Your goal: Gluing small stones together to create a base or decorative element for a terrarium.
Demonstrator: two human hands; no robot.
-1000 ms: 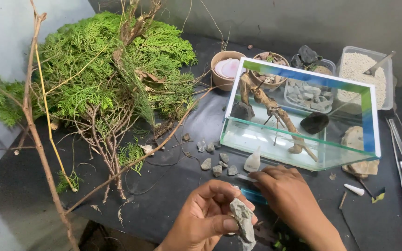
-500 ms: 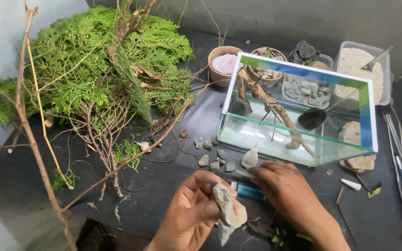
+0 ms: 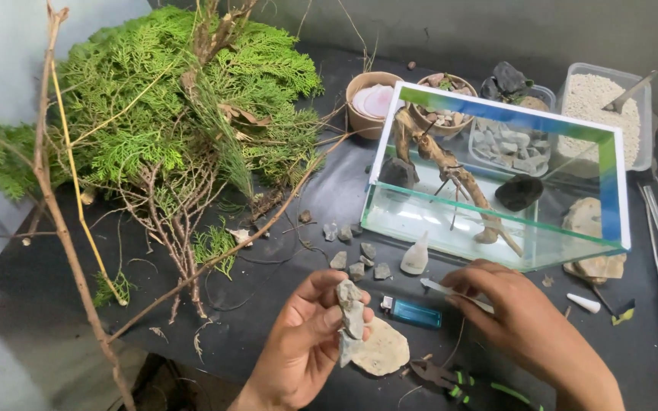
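Left hand [image 3: 310,335] is gripping a grey stone [image 3: 350,320] upright between thumb and fingers, near the table's near edge, just above a flat tan stone [image 3: 381,352]. Right hand [image 3: 515,320] is pinching a slim white tool [image 3: 455,293], tip pointing left. Blue lighter [image 3: 413,312] is lying between the hands; glass tank [image 3: 496,183] is sitting beyond

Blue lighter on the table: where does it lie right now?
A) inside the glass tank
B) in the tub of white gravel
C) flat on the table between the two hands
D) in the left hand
C: the blue lighter lies flat on the dark table, between the left hand, which holds a grey stone, and the right hand.
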